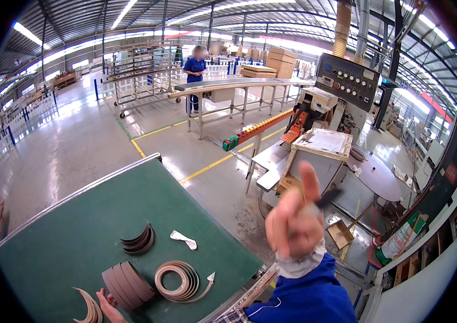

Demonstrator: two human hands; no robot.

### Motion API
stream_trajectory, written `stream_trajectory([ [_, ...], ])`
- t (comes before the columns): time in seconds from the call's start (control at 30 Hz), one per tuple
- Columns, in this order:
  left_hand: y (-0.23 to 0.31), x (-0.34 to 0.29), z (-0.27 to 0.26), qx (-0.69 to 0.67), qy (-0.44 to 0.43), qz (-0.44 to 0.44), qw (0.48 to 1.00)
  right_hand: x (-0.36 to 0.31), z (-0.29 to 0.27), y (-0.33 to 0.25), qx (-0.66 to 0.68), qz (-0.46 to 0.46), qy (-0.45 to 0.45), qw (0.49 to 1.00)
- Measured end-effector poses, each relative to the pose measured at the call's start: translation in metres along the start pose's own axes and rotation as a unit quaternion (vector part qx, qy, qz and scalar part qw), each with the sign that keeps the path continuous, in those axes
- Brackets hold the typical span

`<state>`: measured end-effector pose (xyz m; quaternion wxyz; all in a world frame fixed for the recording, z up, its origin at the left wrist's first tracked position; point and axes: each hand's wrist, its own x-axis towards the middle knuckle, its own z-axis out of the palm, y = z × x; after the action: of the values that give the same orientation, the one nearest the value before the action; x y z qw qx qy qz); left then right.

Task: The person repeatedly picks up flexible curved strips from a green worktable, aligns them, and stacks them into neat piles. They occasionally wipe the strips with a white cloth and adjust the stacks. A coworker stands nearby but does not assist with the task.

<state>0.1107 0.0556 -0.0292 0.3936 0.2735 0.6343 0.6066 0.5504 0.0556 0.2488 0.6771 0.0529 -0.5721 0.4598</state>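
Observation:
My right hand [295, 223] is raised over the floor at the right, with one finger up and the others curled. A slim black object [329, 199] sticks out beside it, gripped by the hand; blur hides its kind. At the lower edge, my left hand [111, 308] has its fingers apart beside a wide brown roll of edge banding strip [127, 285]. Whether it touches the roll I cannot tell. Nearby on the green conveyor belt [88, 215] lie a loose tan coil [177, 281], dark curved strips [138, 239], pale curved strips [89, 307] and a white scrap [184, 239].
A machine with a control panel [347, 81] stands ahead right, near a white-topped box [322, 142] and a round table [374, 175]. A long roller conveyor [239, 84] crosses farther back. Behind it stands a person [194, 67] in blue. A wheeled rack [142, 81] is to the left.

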Motion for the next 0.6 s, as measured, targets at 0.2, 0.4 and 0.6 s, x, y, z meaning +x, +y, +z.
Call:
stream_trajectory([
  [0.2,0.004,-0.012,0.007,-0.011,-0.065,0.039,0.997,0.020,-0.139,-0.054,-0.294,-0.051,0.381,0.875],
  [0.4,0.011,-0.026,0.027,-0.115,-0.116,0.026,0.986,-0.019,-0.276,-0.232,-0.427,-0.171,0.562,0.688],
  [0.6,0.015,-0.051,0.046,0.104,-0.255,0.072,0.959,-0.070,-0.349,-0.389,-0.381,-0.235,0.635,0.629],
])
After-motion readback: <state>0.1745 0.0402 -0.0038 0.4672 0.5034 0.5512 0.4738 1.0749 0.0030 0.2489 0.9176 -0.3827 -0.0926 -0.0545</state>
